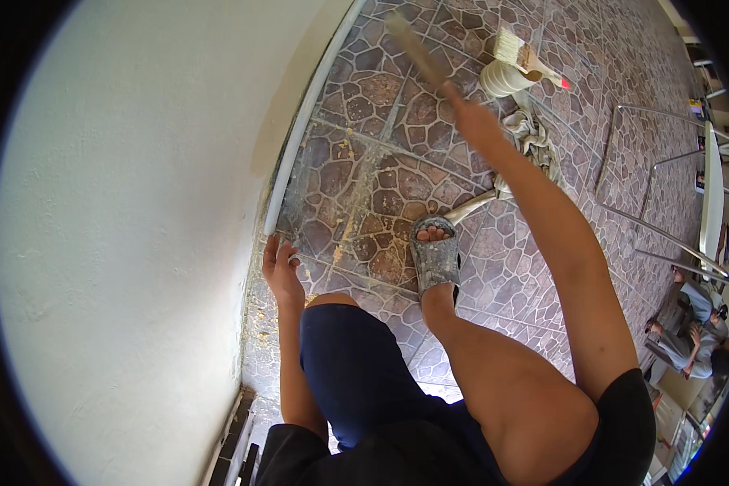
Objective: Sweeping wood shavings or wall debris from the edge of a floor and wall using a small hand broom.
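Note:
My right hand (pixel 479 128) is closed around a long wooden-looking tool (pixel 419 53), raised above the floor toward the wall; its far end is smeared by motion. Low by the wall is my left hand (pixel 283 274), its fingers apart and slightly bent, the tips at the near end of a white pipe (pixel 287 166). Whether they press on it I cannot tell. The pipe runs along the foot of the pale wall (pixel 138 219). Crumbs of yellowish debris (pixel 344 235) and dust lie on the stone-patterned floor (pixel 478 267) beside it.
A wide paintbrush (pixel 530 58) rests across a cream ridged container (pixel 506 78). A crumpled cloth (pixel 530 138) lies ahead of my sandaled foot (pixel 437 255). At the right stand metal-framed furniture (pixel 656 182) and a seated person (pixel 692 332). Dark rails (pixel 231 437) sit at the lower left wall.

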Tool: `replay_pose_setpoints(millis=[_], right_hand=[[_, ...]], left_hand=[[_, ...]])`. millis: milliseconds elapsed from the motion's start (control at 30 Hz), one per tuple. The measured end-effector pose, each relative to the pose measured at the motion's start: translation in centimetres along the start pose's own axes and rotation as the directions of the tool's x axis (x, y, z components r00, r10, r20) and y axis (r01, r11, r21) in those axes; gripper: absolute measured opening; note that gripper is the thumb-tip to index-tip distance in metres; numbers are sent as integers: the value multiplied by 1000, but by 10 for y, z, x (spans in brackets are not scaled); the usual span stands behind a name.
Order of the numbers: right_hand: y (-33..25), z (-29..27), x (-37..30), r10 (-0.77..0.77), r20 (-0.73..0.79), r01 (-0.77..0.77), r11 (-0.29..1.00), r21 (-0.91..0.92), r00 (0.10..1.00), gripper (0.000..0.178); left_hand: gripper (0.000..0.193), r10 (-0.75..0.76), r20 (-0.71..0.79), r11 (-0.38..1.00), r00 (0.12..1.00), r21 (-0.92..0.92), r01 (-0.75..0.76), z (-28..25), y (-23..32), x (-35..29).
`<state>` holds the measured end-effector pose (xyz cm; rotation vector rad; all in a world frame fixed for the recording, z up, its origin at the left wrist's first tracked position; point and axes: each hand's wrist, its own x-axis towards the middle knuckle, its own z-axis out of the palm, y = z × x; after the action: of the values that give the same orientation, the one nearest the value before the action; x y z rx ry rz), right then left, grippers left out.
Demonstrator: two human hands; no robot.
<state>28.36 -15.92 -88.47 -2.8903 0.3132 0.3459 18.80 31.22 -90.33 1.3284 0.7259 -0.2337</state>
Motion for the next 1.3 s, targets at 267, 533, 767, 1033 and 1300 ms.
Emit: replay_pose_setpoints(millis=[267, 533, 767, 1033, 1300], right_hand=[[-47, 3, -159, -390, 150, 383, 921, 70, 909, 84], [-31, -23, -10, 17, -228, 15, 990, 137, 973, 73], [-59, -55, 73, 147, -104, -147, 989, 8, 984, 61], [-70, -54, 62, -355, -106, 292, 878, -379, 929, 67], [-64, -104, 1, -201, -95, 169, 948, -270, 975, 63]], left_hand=[[62, -59, -12, 995, 998, -85, 58, 1, 4, -2], [46, -160, -6, 951, 987, -268, 152, -7, 4, 3], [37, -223, 249, 814, 943, -484, 320, -14, 53, -18], [39, -209, 297, 786, 932, -517, 340, -14, 67, -30], [35, -181, 291, 784, 939, -534, 316, -6, 62, -27]])
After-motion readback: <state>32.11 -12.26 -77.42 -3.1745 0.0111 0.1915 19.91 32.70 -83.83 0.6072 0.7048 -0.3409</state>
